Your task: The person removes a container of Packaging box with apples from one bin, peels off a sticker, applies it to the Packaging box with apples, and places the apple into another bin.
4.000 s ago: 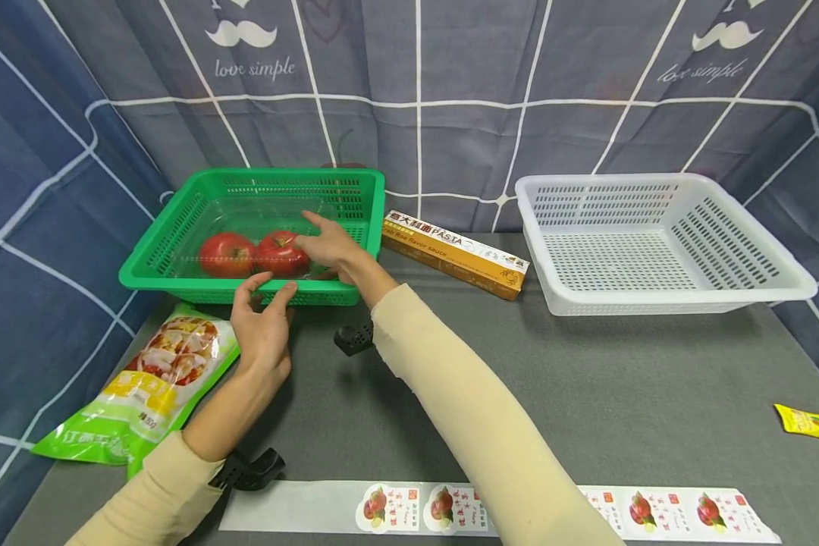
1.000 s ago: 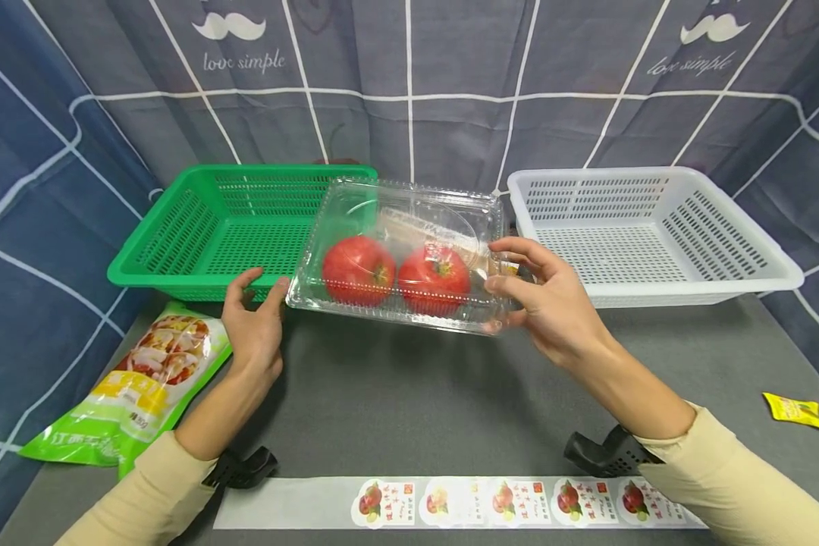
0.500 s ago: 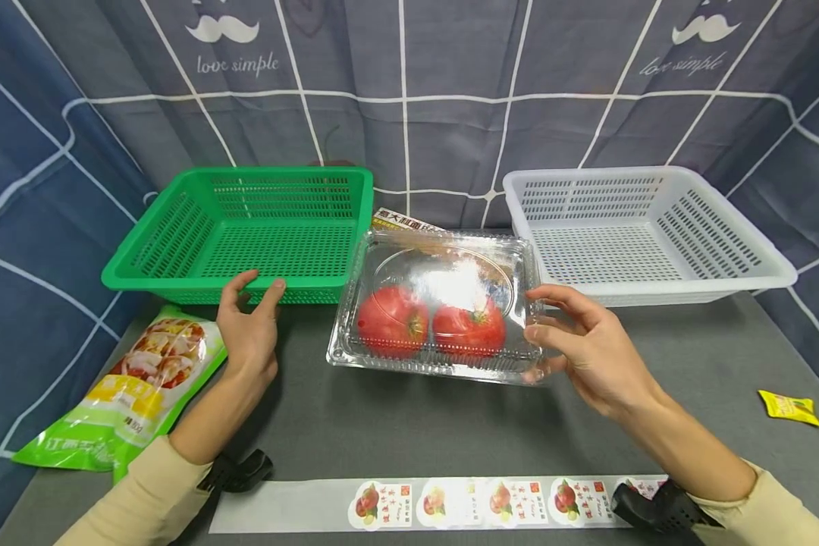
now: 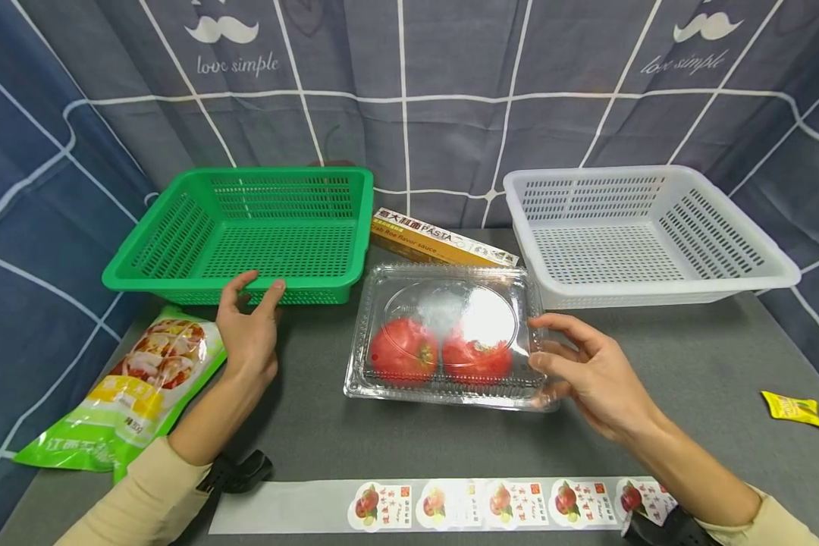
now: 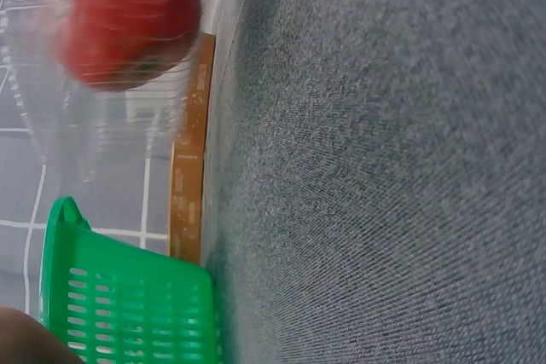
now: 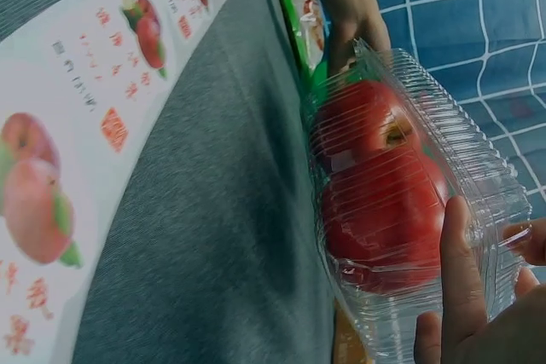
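Note:
A clear plastic clamshell box [image 4: 382, 303] with two red apples [image 4: 404, 350] in it is low over the middle of the grey table; I cannot tell whether it touches the top. My right hand [image 4: 597, 371] pinches the box's right end between thumb and fingers, as the right wrist view shows with the thumb [image 6: 461, 270] on the plastic. At the front rim of the green basket [image 4: 300, 292] is my left hand [image 4: 249, 326], thumb and index finger apart. The basket has nothing in it. Apples and box look blurred in the left wrist view.
A pasta box [image 4: 437, 241] lies behind the clamshell, between the green basket and a white basket [image 4: 628, 296]. A green food bag [image 4: 136, 387] is at the left, a small yellow packet [image 4: 794, 409] at the right. A strip of apple stickers [image 4: 450, 504] runs along the front.
The clamshell with apples came out of the green basket in my right hand, moved right and then down towards me. The pasta box shows again behind it. My left hand stays at the basket rim.

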A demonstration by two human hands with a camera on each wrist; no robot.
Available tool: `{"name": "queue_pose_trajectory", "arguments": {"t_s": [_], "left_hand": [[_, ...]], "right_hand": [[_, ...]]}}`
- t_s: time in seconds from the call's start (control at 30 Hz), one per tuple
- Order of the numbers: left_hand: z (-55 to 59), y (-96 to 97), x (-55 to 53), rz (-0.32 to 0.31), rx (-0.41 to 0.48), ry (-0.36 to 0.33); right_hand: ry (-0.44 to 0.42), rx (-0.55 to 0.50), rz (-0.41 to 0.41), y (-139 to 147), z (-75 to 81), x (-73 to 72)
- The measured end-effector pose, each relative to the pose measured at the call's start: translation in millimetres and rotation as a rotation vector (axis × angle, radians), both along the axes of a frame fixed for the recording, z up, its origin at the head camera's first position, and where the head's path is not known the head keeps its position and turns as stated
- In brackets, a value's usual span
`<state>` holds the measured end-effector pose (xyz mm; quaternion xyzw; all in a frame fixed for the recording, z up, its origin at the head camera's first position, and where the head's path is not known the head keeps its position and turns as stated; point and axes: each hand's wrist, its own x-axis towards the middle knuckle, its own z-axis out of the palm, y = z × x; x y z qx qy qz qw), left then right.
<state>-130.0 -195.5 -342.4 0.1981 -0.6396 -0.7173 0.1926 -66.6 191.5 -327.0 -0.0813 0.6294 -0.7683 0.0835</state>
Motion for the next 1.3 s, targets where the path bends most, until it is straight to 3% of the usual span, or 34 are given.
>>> {"name": "queue_pose_trajectory", "arguments": {"t_s": [0.3,0.63,1.0,1.3], "left_hand": [[-0.4,-1.1,0.5,0.008,-0.006,-0.006],[-0.4,-1.3,0.2,0.004,-0.011,-0.02],[3.3,-3.6,0.0,-0.022,0.045,-0.049],[8.8,-5.6,5.1,-0.065,0.018,-0.096]], "right_hand": [[-0.083,0.104,-0.056,7.2,-9.7,-6.7],[-0.155,0.179,-0.009,11.4,-18.5,-21.9],[-0.156,0.243,0.034,12.1,-16.0,-22.3],[-0.111,0.302,0.026,12.2,-13.1,-19.9]]}}
